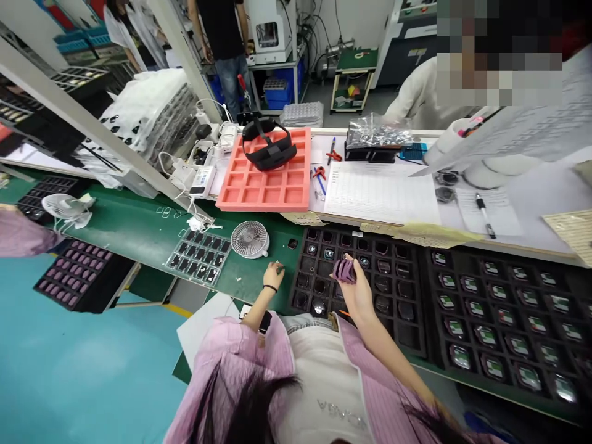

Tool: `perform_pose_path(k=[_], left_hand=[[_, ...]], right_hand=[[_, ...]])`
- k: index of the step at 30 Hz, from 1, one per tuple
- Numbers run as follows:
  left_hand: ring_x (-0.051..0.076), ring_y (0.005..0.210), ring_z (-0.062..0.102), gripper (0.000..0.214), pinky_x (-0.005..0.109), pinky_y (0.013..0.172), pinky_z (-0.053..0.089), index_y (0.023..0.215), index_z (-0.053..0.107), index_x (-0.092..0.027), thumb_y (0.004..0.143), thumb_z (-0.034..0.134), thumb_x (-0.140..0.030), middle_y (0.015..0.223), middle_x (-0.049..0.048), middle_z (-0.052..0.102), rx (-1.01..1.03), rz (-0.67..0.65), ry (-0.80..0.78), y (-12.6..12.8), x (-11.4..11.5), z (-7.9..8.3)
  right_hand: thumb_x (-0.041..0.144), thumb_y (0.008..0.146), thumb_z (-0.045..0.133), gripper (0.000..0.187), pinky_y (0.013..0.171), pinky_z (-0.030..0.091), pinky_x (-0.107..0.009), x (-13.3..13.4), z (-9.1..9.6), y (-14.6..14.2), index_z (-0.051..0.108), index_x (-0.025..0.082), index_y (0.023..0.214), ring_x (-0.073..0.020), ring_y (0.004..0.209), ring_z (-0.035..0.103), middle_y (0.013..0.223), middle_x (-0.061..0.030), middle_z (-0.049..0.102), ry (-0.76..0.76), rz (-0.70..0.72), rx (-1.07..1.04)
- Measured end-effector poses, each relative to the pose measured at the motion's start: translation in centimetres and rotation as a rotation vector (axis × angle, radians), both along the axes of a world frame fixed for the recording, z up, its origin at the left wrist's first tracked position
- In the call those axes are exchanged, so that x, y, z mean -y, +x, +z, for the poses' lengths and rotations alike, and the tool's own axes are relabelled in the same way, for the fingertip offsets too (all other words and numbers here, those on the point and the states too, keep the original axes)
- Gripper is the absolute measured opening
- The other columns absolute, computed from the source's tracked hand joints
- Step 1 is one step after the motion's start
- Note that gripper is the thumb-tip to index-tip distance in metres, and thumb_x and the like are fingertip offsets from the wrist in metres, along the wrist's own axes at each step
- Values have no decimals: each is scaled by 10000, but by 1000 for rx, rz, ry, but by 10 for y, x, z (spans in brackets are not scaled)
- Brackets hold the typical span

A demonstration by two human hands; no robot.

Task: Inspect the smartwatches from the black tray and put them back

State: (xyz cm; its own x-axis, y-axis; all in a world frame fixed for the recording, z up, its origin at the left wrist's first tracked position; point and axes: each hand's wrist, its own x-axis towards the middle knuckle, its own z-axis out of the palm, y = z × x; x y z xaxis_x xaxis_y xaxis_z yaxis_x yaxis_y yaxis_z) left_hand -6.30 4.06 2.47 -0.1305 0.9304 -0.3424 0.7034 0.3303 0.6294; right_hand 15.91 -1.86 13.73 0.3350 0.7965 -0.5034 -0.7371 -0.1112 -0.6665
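Observation:
My right hand grips several purple rounded frames, which look like watch cases stacked side by side. It is above a black compartment tray whose pockets hold dark rounded-square parts, some with round shiny centres. Left of that tray, over the green bench top, my left hand has its fingers curled together. Whatever may be between those fingertips is too small to make out. One dark square part lies on the bench just beyond my left hand.
A small white fan stands beside a clear tray of black pieces. To the right, another black tray carries parts with green faces. A pink foam tray with a black headset rests on the shelf. A co-worker's sleeve shows opposite.

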Motion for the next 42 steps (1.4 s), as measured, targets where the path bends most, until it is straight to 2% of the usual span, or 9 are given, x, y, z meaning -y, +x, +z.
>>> perform_pose_path(k=[5, 11, 15, 20, 23, 25, 29, 35, 42], left_hand=[[230, 1025, 611, 133, 344, 901, 470, 944, 614, -124, 835, 608, -200, 1132, 139, 570, -117, 119, -42, 4, 21, -35], [214, 886, 649, 83, 326, 839, 480, 754, 612, -130, 825, 569, -118, 865, 101, 631, -68, 123, 0, 13, 17, -30], [154, 708, 646, 105, 270, 714, 510, 787, 644, -152, 846, 561, -180, 723, 32, 651, 110, -4, 109, 29, 2, 8], [140, 759, 652, 230, 272, 744, 529, 968, 674, -156, 847, 603, -338, 901, 69, 699, 569, -220, 396, 82, -10, 106], [138, 691, 658, 290, 265, 706, 542, 878, 691, -134, 730, 735, -380, 798, 63, 713, 775, -242, 374, 113, -9, 157], [147, 664, 663, 301, 267, 663, 551, 810, 713, -123, 700, 753, -400, 779, 78, 726, 824, -260, 301, 126, -7, 177], [165, 632, 660, 321, 246, 529, 525, 810, 748, -122, 691, 748, -420, 758, 90, 734, 832, -304, 216, 137, -3, 187], [137, 630, 608, 279, 230, 540, 478, 782, 774, -150, 721, 726, -418, 742, 76, 699, 805, -356, 398, 149, 2, 184], [92, 492, 451, 533, 235, 516, 422, 1163, 682, -119, 817, 602, -516, 558, 8, 617, 799, -466, 224, 151, 21, 178]], right_hand=[[457, 710, 726, 329, 640, 546, -286, 4, -2, -4, 721, 244, 960, -128, 715, 566, 802, 23, 631, -1, 25, -21], [474, 727, 715, 344, 640, 537, -289, 0, 5, -8, 722, 244, 982, -138, 727, 559, 801, 14, 632, 46, 48, 0], [483, 720, 725, 374, 671, 534, -309, -4, 14, -7, 718, 244, 1007, -142, 742, 553, 829, 9, 620, 87, 18, 25], [506, 720, 716, 404, 689, 526, -318, -7, 24, -5, 706, 260, 1040, -152, 768, 556, 825, 9, 612, 153, 2, 40], [521, 727, 700, 424, 736, 514, -323, -8, 29, -4, 695, 265, 1065, -175, 869, 588, 955, -14, 648, 175, -19, 78], [533, 728, 689, 459, 785, 506, -344, -7, 32, -3, 682, 260, 1096, -202, 955, 597, 1045, -35, 659, 183, -40, 106], [551, 725, 676, 507, 902, 472, -397, -7, 38, 1, 660, 258, 1139, -238, 1092, 574, 1139, -53, 656, 203, -80, 136], [545, 736, 662, 502, 997, 422, -414, -5, 41, 5, 646, 259, 1149, -242, 1178, 535, 1221, -52, 629, 212, -150, 230], [535, 717, 684, 514, 1016, 404, -399, -3, 44, 10, 642, 259, 1149, -230, 1169, 538, 1226, -48, 618, 195, -185, 213]])
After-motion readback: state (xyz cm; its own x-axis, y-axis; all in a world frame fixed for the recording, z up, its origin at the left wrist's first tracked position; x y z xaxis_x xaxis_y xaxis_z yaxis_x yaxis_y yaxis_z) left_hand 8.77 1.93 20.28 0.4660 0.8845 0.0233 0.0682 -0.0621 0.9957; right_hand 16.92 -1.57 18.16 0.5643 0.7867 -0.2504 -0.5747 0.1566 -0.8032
